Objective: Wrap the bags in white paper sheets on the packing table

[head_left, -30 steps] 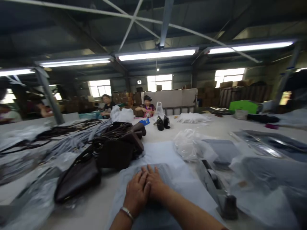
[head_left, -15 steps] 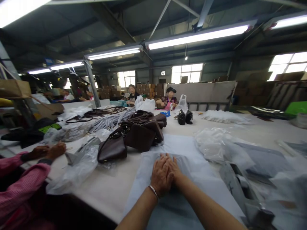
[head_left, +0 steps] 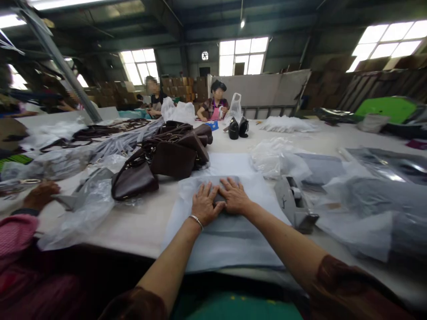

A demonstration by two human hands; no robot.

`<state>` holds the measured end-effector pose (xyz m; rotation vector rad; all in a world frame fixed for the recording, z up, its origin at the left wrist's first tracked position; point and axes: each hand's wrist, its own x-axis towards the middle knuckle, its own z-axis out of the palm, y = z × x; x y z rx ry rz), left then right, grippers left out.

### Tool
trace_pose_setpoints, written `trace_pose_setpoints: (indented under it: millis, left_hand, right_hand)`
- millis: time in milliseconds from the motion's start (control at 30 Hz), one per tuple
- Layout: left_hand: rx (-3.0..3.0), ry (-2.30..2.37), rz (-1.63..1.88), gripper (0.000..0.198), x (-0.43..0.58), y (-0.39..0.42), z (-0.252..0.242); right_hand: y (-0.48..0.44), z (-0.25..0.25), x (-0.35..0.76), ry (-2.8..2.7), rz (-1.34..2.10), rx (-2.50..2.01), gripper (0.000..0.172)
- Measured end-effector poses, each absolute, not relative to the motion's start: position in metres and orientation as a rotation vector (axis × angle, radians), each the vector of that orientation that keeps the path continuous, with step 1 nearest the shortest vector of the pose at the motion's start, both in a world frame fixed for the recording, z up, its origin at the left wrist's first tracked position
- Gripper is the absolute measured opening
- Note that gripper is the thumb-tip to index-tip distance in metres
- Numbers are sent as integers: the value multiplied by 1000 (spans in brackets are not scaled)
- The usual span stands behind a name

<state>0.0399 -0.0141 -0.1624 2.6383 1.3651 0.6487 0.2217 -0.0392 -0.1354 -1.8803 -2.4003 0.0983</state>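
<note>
My left hand (head_left: 206, 205), with a bracelet at its wrist, lies flat with fingers spread on a dark grey flat bundle (head_left: 218, 195). My right hand (head_left: 235, 197) presses down beside it, its fingers spread too, and the two thumbs nearly meet. Thin whitish wrapping (head_left: 233, 244) surrounds the bundle and spreads over the table toward me. Whether the dark item is inside or under the wrapping I cannot tell. Just right of my right hand stands a grey tape dispenser (head_left: 293, 204). Dark brown handbags (head_left: 173, 158) are piled to the left beyond my left hand.
A co-worker's hand (head_left: 42, 194) is at the left edge, near another grey dispenser (head_left: 83, 189) and clear plastic (head_left: 80, 218). Plastic-wrapped grey items (head_left: 373, 200) cover the right side. Two small black bags (head_left: 238, 128) stand farther back. Another person (head_left: 216, 104) sits across the table.
My hands were stacked one over the other; now they lie side by side with fingers spread. The view has tilted down and shifted right. The co-worker's hands have moved toward the left edge.
</note>
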Motion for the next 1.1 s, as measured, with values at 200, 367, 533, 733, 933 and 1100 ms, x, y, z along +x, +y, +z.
trace_pose_setpoints:
  millis: [200,367,533,733,933,1100]
  left_hand:
    - [2621,1341,689,94,26,-18,-167]
    - [2544,1371,661,98,24,-10,-171]
    - [2506,1430,610,96,25,-12,-167]
    - [2493,1437,581,95,24,-13,-167]
    - [2499,1433,575,95,24,-7,-170]
    - [2514,1382,686,92,23,-17,-167]
  right_hand:
    - [-60,-167,237,-2044,244,-1884,91]
    - [-61,-200,258,-1919,380,-1782,96]
    - [-75,-211,276,-1878,531,-1771,90]
    - [-95,-182,278,-1895,385,-1936,75]
    - [-88,-131,233,-1977,5,-1826,65]
    - [-69,-156,213,-2027,74,-1827,68]
